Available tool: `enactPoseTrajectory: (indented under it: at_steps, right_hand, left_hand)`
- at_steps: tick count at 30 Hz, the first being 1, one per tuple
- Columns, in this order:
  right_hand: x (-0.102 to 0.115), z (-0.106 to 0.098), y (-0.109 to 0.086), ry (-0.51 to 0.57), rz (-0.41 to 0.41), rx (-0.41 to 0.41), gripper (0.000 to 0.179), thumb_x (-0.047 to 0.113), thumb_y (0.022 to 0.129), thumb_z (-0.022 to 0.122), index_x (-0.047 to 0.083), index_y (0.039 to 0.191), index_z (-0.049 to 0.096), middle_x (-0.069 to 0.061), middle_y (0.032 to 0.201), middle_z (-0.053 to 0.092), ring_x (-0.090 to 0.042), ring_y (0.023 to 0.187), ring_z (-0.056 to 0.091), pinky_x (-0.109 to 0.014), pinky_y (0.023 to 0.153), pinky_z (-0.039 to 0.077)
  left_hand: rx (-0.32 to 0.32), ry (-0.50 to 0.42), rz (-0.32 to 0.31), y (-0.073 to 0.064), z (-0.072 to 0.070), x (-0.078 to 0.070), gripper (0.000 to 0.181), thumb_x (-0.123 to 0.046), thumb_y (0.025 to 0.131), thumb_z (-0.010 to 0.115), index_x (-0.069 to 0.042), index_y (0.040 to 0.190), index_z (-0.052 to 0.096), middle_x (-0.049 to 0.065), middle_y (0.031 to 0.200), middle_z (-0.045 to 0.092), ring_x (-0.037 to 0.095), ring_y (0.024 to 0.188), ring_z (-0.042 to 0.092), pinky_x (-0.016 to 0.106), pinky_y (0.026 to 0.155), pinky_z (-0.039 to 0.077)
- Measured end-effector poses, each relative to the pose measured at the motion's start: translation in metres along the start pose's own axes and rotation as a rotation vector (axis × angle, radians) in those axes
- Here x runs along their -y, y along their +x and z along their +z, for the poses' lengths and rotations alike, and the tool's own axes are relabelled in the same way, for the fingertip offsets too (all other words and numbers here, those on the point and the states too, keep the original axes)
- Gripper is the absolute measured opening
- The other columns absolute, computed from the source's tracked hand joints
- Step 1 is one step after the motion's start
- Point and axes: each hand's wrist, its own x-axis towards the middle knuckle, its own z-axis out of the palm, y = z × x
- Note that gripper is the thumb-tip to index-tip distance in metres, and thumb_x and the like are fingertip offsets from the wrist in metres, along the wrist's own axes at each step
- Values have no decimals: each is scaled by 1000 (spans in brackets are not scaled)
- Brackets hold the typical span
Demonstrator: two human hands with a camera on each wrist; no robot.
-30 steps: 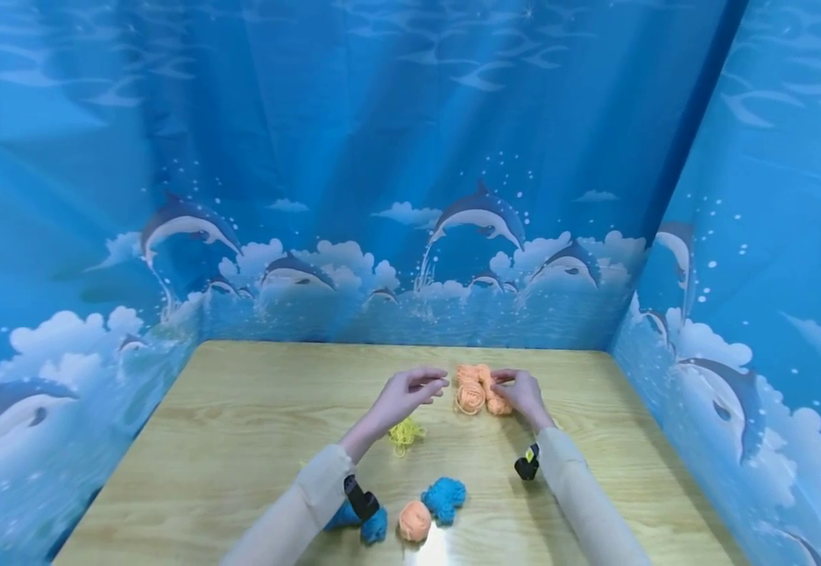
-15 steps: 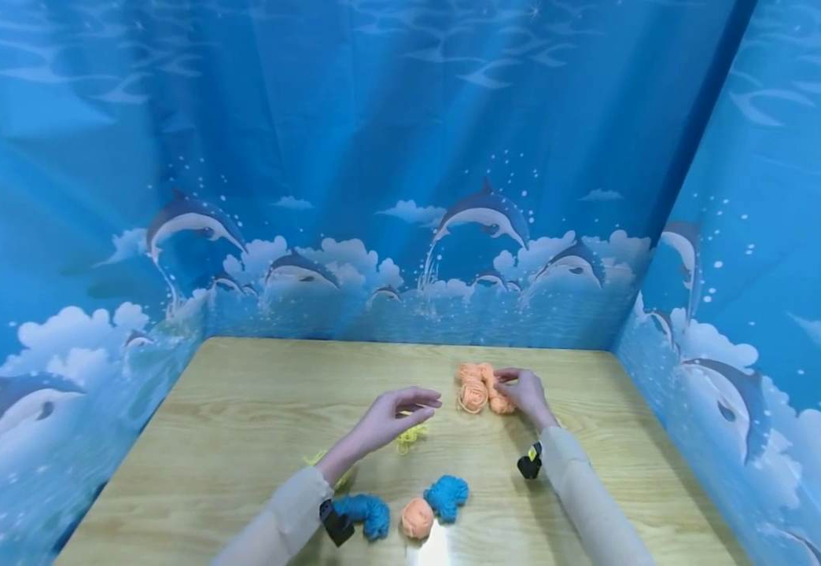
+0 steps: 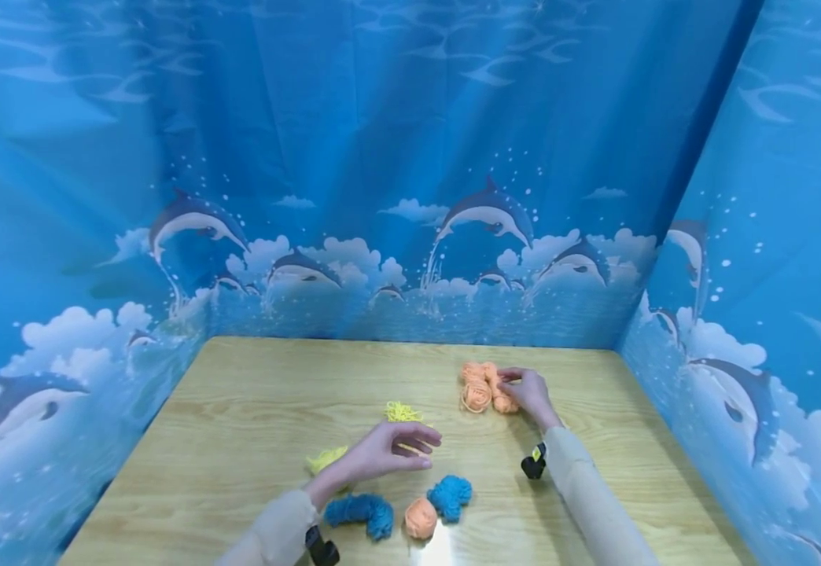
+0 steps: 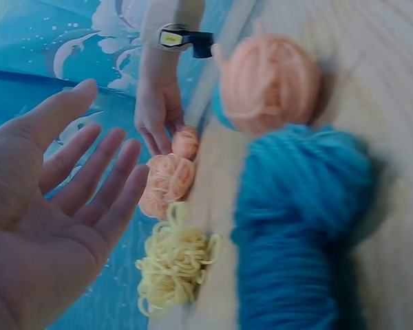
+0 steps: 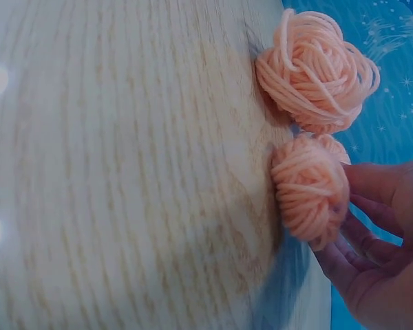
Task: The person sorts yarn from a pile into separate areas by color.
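At the back right of the table, my right hand (image 3: 529, 393) holds a peach yarn skein (image 5: 310, 189) by its side, thumb and fingers around it. Touching or close beside that skein is another peach yarn bundle (image 5: 316, 72) with loose loops. My left hand (image 3: 385, 452) is in the air with its fingers apart and nothing in them, palm in sight in the left wrist view. Below and behind it lie a loopy yellow yarn bundle (image 3: 402, 412) and a second yellow yarn bundle (image 3: 325, 458), partly hidden by the forearm.
Near the front edge lie a long blue yarn skein (image 3: 361, 511), a round peach yarn ball (image 3: 421, 519) and another blue yarn bundle (image 3: 449, 497). Blue dolphin-print curtains (image 3: 410, 196) stand along the back and sides of the wooden table (image 3: 276, 385).
My left hand has moved back from beside the peach yarn toward the front, over the yellow yarn. The right hand stays at the peach skein.
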Motion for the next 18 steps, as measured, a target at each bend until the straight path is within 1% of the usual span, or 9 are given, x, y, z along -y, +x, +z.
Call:
enactPoseTrajectory:
  at_steps: [3,5,7,10,13,18]
  right_hand:
    - [3,-2,-2,10,-16,-1,27,8,94,71,-3,119,72,-19,108,73,-30,97,66,-28,71,49]
    - [4,-3,-4,10,-27,-11,26,8,93,71,-2,117,73,-17,104,74,-28,93,66,-27,69,48]
    - [5,-3,-5,13,-31,-13,26,8,93,71,-2,116,73,-16,104,74,-27,92,66,-27,68,48]
    - [5,-2,-4,9,-9,-7,27,8,93,71,-1,118,73,-17,107,73,-30,97,66,-28,70,49]
    - [3,0,-1,8,11,7,29,9,94,70,-2,121,71,-20,111,72,-33,102,65,-29,72,49]
    - [2,1,-1,6,22,15,29,9,96,69,-3,122,70,-20,112,71,-32,100,65,-27,69,49]
  left_hand:
    - [45,-27,-3,-4,4,5,38,-11,96,71,-4,132,64,20,131,64,41,121,61,23,92,56]
    - [80,-38,-5,-7,6,7,39,-7,95,71,1,133,62,23,131,64,39,120,62,23,92,56]
    - [118,-51,-14,-9,7,9,39,-7,95,70,1,133,62,22,130,64,36,118,64,23,92,56]
    - [164,-52,-23,-13,8,11,40,-8,94,72,0,132,62,18,129,66,30,116,65,23,92,56]
    - [204,-43,-17,-16,9,13,39,-8,94,73,-1,131,63,16,128,67,28,115,66,24,92,56]
    - [257,-10,-35,-20,11,16,36,-6,91,75,-4,126,66,11,125,69,18,113,66,23,93,56]
